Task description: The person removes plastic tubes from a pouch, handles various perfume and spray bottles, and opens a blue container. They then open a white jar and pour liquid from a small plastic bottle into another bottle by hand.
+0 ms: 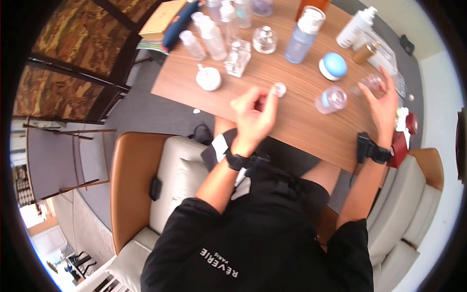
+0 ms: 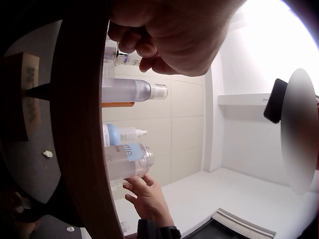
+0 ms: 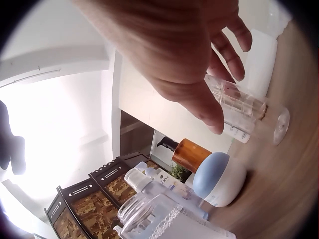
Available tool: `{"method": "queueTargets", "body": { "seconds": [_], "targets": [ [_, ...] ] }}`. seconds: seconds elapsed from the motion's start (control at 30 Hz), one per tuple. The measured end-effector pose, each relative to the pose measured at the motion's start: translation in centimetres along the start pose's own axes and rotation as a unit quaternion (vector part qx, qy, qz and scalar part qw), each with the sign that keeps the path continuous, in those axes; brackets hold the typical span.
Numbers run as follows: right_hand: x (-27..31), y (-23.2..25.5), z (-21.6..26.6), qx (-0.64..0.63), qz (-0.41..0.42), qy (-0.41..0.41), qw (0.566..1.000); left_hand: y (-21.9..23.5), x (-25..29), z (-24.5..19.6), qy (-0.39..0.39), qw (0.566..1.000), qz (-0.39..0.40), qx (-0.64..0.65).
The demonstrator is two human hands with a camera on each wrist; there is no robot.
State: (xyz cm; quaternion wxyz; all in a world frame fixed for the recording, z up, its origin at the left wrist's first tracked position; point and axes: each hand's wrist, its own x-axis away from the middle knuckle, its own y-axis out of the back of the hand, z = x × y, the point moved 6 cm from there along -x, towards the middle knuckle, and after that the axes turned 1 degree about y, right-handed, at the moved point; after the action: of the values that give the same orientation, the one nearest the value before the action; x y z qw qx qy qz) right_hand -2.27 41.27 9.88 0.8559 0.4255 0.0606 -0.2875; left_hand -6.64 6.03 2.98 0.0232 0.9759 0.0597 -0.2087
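Observation:
In the head view my left hand [image 1: 255, 117] has curled fingers and pinches a small clear cap [image 1: 279, 90] above the table's near part; the cap is hidden in the left wrist view. My right hand [image 1: 384, 109] is at the right, its thumb and fingers spread around a clear, empty-looking bottle [image 1: 371, 83]. The right wrist view shows this bottle [image 3: 244, 107] between thumb and fingers, with no firm grip visible. Left of it stands an uncapped clear bottle with a blue label [image 1: 332, 100], near the right hand [image 2: 152, 201] in the left wrist view.
A blue-lidded jar [image 1: 333, 66], a bluish pump bottle [image 1: 304, 36] and a white bottle [image 1: 355, 29] stand beyond. At the left are a round white jar [image 1: 209, 79], a square glass bottle [image 1: 238, 58] and several pale bottles. A yellow box [image 1: 163, 20] lies at the far left.

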Motion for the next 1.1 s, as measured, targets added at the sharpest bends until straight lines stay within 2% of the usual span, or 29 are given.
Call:
{"method": "queueTargets", "body": {
  "seconds": [0.07,0.13,0.17,0.23,0.27,0.4,0.43,0.5,0.57,0.6,0.63,0.67,0.77,0.83,0.87,0.9,0.97,1.03,1.07,1.1],
  "targets": [
    [0.5,0.1,0.9,-0.009,-0.004,-0.005,1.000,0.1,-0.1,-0.5,0.018,1.000,0.013,0.008],
    [1.1,1.4,2.2,0.011,-0.080,0.048,0.996,0.2,-0.1,-0.5,0.015,1.000,0.026,0.000],
    [1.6,1.9,2.5,0.007,-0.086,0.049,0.995,0.2,0.0,-0.6,0.012,0.999,0.043,-0.010],
    [3.2,3.9,3.9,-0.120,-0.145,0.066,0.980,0.2,0.0,-0.6,0.011,0.999,0.045,-0.015],
    [4.5,4.4,4.8,-0.132,-0.181,0.051,0.973,0.2,0.0,-0.6,0.015,0.999,0.045,-0.018],
    [9.4,4.9,2.6,-0.209,-0.213,0.118,0.947,0.1,0.0,-0.7,-0.008,0.999,0.021,-0.037],
    [10.4,4.3,2.8,-0.247,-0.189,0.119,0.943,0.0,0.2,-0.8,0.001,0.999,0.018,-0.026],
    [12.0,2.9,3.0,-0.293,-0.172,0.123,0.933,0.2,0.1,-1.9,-0.047,0.996,0.020,-0.068],
    [13.0,0.8,1.8,-0.363,-0.145,0.044,0.920,0.4,-0.1,-3.7,-0.102,0.992,0.019,-0.070],
    [13.4,0.7,1.4,-0.371,-0.152,0.044,0.915,0.8,-0.3,-4.7,-0.145,0.984,0.048,-0.090],
    [13.8,0.2,0.3,-0.359,-0.117,-0.005,0.926,1.3,-0.5,-5.9,-0.185,0.973,0.078,-0.110],
    [13.9,-0.6,-0.6,-0.346,-0.080,-0.055,0.933,1.9,-0.8,-7.1,-0.226,0.967,0.073,-0.096],
    [14.1,-0.9,-2.2,-0.366,-0.075,-0.089,0.923,6.2,-3.1,-9.2,-0.354,0.914,-0.031,-0.196],
    [14.1,-1.1,-1.7,-0.357,-0.068,-0.102,0.926,9.3,-6.4,-9.8,-0.306,0.910,-0.082,-0.267],
    [14.1,-1.3,-1.5,-0.354,-0.053,-0.106,0.928,10.6,-8.1,-9.3,-0.257,0.912,-0.105,-0.301],
    [14.1,-1.1,-1.2,-0.294,-0.042,-0.094,0.950,12.2,-9.8,-7.9,-0.206,0.926,-0.126,-0.289],
    [13.6,-0.3,0.8,-0.289,-0.042,-0.037,0.956,13.8,-12.7,-5.8,-0.167,0.940,-0.123,-0.271],
    [13.7,-0.1,1.0,-0.266,-0.034,0.027,0.963,14.2,-14.6,-4.7,-0.167,0.942,-0.069,-0.283],
    [13.8,0.1,0.7,-0.265,-0.037,0.025,0.963,14.6,-15.4,-3.6,-0.135,0.944,-0.035,-0.300],
    [13.8,0.1,0.9,-0.229,-0.028,0.035,0.972,14.4,-15.6,-3.0,-0.137,0.943,-0.033,-0.301]
  ]
}}
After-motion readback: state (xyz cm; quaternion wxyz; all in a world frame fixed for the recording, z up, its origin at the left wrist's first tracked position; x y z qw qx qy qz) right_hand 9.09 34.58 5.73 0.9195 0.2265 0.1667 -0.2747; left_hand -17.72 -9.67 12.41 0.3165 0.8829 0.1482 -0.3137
